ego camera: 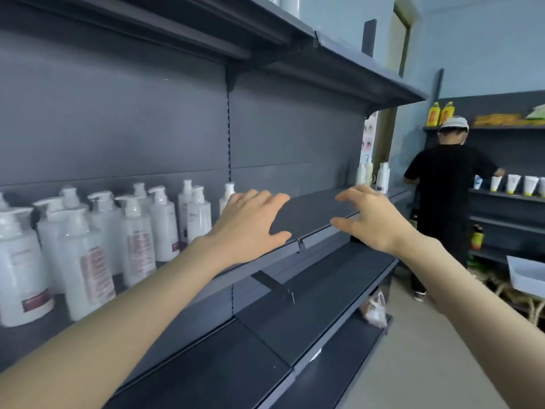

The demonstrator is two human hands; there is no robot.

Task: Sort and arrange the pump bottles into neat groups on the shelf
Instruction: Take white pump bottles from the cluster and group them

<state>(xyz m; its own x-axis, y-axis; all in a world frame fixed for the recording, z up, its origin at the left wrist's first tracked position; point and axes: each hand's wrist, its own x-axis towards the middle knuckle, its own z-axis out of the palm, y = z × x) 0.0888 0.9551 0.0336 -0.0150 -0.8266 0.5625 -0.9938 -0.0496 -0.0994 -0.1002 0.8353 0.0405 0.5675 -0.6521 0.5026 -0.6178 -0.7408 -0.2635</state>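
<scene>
Both bare forearms are extending from the bottom corners of the frame toward the middle shelf [318, 215] at the centre. The left hand [250, 222] is lying palm down at the shelf's front edge, its fingers straight and spread and its thumb pointing right; it is holding nothing. Whether it is resting on the edge or hovering just above cannot be told. The right hand [370, 221] is hanging over the same edge further right, well apart from the left. Its fingers are spread and slightly bent, its thumb is pointing left, and it too is gripping nothing.

The pump bottles [97, 246], white with pale pump heads and dark red labels, are standing upright in a loose cluster on the left part of this shelf, blurred toward the frame's left edge. One bottle [228, 193] is showing just behind the left hand's knuckles. Three more white bottles [372, 175] are standing at the shelf's far end, right of centre and beyond the right hand.

A lower shelf [309, 293] is running beneath the forearms, with a plastic bag [376, 311] lying below its far end. At the right of the frame a person in a black shirt [445, 184] is facing away toward another rack bearing white tubes [513, 184] and, higher up, yellow bottles [439, 114].
</scene>
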